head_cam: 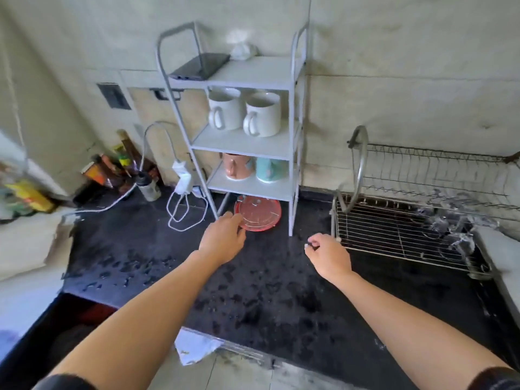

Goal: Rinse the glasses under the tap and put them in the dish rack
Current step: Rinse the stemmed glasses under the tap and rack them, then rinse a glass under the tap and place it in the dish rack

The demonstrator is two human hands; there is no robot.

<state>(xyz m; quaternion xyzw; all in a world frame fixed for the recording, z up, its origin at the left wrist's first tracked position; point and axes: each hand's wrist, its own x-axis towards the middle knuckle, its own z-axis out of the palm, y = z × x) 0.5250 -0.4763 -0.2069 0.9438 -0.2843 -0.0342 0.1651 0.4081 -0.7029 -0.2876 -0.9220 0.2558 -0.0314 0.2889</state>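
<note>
The glasses [443,223] are in the dish rack [380,237]. They show as clear shapes on its lower wire tier, toward the right end, too blurred to count. The rack stands along the right side of the black surface [267,294], against the back wall.

Just beside the rack's near-left corner is the right hand [327,256], held above the surface. Its grip is loosely curled, thumb and forefinger close together, with nothing in it.

Across to the left hand [222,240], stretched out toward the back edge. Its fingers are on the near-left rim of a red plate [260,211]. I cannot tell whether the grip pinches that rim or only touches it. The plate lies flat on the surface, under the lowest shelf of a white shelf unit [242,143].

Water drops are scattered over the middle and the near edge of the surface.

On the shelf unit, a pink mug [236,166] and a teal mug [270,170] stand side by side on the bottom shelf. Two white mugs [263,115] stand on the shelf above, and a dark flat device [201,66] lies on top.

Left of the unit, a white charger [183,171] trails its cable across the surface. Bottles [118,167] crowd the back left corner.
</note>
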